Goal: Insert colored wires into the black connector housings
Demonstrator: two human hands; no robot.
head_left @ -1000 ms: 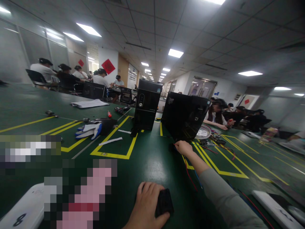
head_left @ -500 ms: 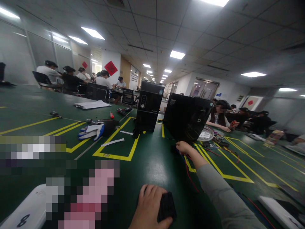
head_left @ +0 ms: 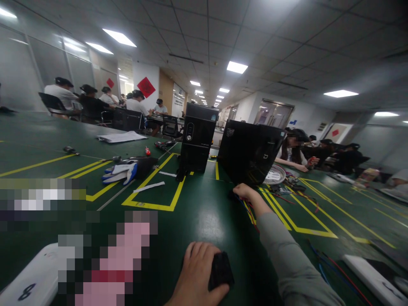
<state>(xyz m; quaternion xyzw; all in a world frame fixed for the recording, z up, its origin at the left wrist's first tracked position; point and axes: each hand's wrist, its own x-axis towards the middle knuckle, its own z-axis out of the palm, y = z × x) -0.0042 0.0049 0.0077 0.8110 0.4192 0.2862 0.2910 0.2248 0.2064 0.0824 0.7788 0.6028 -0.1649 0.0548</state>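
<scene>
My left hand (head_left: 200, 272) is wrapped round a small black box-like object (head_left: 221, 270) near the table's front edge. Farther forward and to the right, my right hand (head_left: 242, 191) is closed at the end of a bundle of red, blue and yellow wires (head_left: 249, 208). What its fingers grip is dark and partly hidden. Just beyond my right hand stands a wide black computer case (head_left: 248, 153). A narrower black computer tower (head_left: 199, 140) stands upright to its left.
Blue and white gloves (head_left: 121, 172), papers (head_left: 121, 136) and a red-tipped item lie on the green table at the left. A white basket (head_left: 274, 174) with parts beside it is right of the case. A white device (head_left: 372, 276) lies front right. People sit beyond.
The view has shifted slightly. Near my right hand the wires now lie closer to the forearm. My left hand keeps its hold on the black object.
</scene>
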